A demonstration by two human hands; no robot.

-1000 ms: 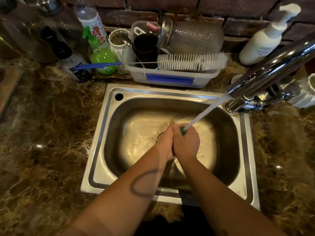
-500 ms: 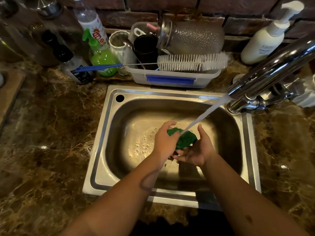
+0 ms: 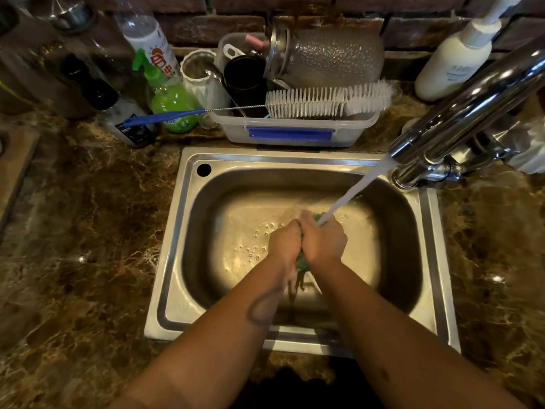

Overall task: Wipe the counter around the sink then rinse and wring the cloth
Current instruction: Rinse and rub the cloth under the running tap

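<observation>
Both forearms enter from 6 o'clock and converge over the middle of the sink (image 3: pixel 174 249) basin.

Left hand (image 3: pixel 284 243): fist closed, pressed knuckle to knuckle against the right. Right hand (image 3: pixel 324 242): fist closed, at 3 o'clock of the left, touching it.

Cloth (image 3: pixel 301 262): green, nearly all hidden between the two palms. One sliver shows at the wrist end of the seam, another small patch at the fingertip end, about 12 o'clock of the hands, where the water lands. Both hands are clamped on it; neither is nearer, it sits squarely between them.

Long axis of the bunched cloth, judged from the two visible ends: runs 6 to 12 o'clock along the seam between the fists. That axis decides the wring; the hands would need to counter-rotate about it, and they are already set either side of it.

Water stream (image 3: pixel 354 193): falls from the faucet (image 3: pixel 460 113) at 2 o'clock, slanting down onto the far top of the right fist and the cloth patch there. Droplets on the basin floor at 9 o'clock of the hands.

Counter (image 3: pixel 88 231): brown marble, surrounds the sink on all sides.

Judgement: rinse stage, squeezing under running water; final wring not yet clearly done.

Far, at 12 o'clock: tub (image 3: pixel 295 134) with bottle brush (image 3: pixel 324 98) across it.
</observation>
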